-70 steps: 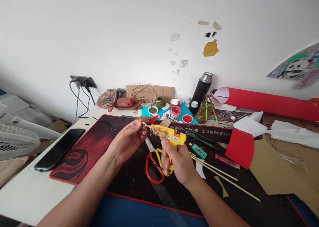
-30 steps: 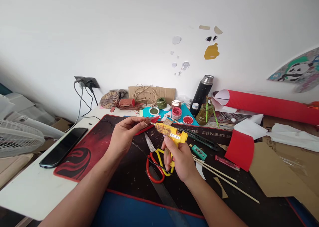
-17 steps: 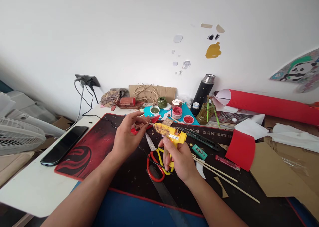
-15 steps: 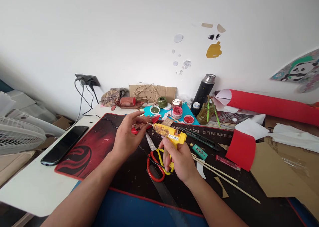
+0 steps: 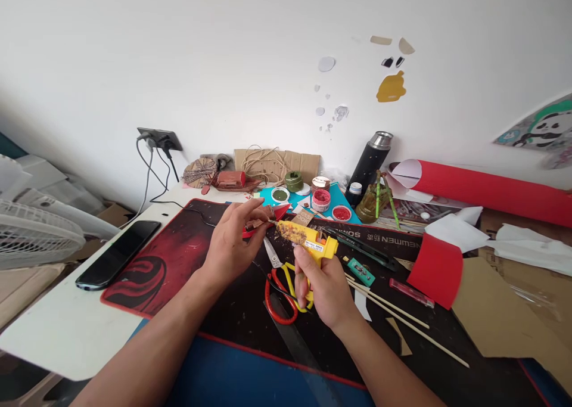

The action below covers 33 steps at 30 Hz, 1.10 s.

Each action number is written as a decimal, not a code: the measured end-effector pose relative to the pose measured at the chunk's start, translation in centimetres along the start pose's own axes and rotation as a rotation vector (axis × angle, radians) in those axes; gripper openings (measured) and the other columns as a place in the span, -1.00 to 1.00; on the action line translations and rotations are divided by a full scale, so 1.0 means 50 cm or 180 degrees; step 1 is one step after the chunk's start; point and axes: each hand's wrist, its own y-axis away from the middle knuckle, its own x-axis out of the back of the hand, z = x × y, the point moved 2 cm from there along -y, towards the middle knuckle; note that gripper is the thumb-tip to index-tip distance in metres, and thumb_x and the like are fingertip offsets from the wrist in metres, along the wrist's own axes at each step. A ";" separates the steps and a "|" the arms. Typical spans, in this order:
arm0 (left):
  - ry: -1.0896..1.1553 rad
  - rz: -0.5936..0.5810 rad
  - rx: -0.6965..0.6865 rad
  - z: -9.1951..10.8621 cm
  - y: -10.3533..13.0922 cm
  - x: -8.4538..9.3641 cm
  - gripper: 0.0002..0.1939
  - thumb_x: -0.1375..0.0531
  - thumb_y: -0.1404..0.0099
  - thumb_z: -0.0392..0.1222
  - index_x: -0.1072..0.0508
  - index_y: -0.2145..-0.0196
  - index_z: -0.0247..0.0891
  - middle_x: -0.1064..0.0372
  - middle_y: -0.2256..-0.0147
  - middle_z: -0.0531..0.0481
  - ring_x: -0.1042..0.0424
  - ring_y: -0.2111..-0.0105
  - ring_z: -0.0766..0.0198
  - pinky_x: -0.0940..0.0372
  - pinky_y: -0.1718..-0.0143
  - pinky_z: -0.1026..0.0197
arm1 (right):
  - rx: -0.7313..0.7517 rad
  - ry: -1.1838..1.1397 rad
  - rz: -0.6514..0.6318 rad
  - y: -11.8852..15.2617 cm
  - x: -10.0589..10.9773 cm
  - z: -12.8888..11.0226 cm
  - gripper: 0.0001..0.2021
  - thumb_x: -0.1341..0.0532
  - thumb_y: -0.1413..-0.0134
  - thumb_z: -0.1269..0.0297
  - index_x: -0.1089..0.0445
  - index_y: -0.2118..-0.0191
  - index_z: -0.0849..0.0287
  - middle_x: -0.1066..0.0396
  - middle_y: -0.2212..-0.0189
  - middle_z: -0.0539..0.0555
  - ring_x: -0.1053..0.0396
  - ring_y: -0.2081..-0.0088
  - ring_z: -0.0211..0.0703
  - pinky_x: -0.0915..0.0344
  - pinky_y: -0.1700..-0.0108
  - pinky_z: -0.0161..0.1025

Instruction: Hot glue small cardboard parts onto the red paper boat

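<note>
My right hand [image 5: 324,282] is wrapped round the handle of a yellow glue gun [image 5: 308,238], whose barrel is stained and whose nozzle points left. The nozzle meets a small brown piece [image 5: 257,221] pinched in my left hand [image 5: 235,240]; its shape is mostly hidden by the fingers. Behind that hand lies a red pointed piece [image 5: 279,211], partly covered. Scissors [image 5: 282,320] with red and yellow handles lie below the gun on the dark mat [image 5: 232,311].
Open paint pots [image 5: 320,200] stand on a blue sheet behind. Thin sticks [image 5: 402,314], a teal box [image 5: 361,272], red card [image 5: 435,270] and cardboard [image 5: 496,311] lie right. A black flask [image 5: 370,159] stands at the back, a phone [image 5: 118,253] left.
The camera view has shifted slightly. My left fingers have curled a little more over the brown piece, while the glue gun keeps its nozzle there.
</note>
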 end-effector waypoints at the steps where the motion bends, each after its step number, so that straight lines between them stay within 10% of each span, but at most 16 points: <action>1: -0.0006 -0.0003 0.0028 -0.001 0.000 0.000 -0.50 -0.29 -0.41 -0.31 -0.34 -0.25 -0.11 -0.66 0.18 -0.03 -0.60 0.13 0.08 -0.43 -0.02 0.01 | 0.0004 0.0017 0.0000 0.000 0.000 0.000 -0.31 -0.34 0.00 -0.52 -0.30 0.50 0.10 -0.20 0.80 -0.12 -0.23 0.78 -0.29 -0.14 0.71 -0.37; 33: 0.0133 0.0034 0.0028 -0.003 0.000 -0.003 -0.47 -0.30 -0.39 -0.33 -0.36 -0.26 -0.08 -0.67 0.19 -0.02 -0.59 0.12 0.05 -0.42 -0.02 -0.03 | 0.0026 0.0121 -0.0035 0.002 -0.003 0.000 -0.32 -0.31 -0.06 -0.49 -0.23 0.59 0.06 -0.20 0.81 -0.07 -0.21 0.77 -0.28 -0.13 0.70 -0.34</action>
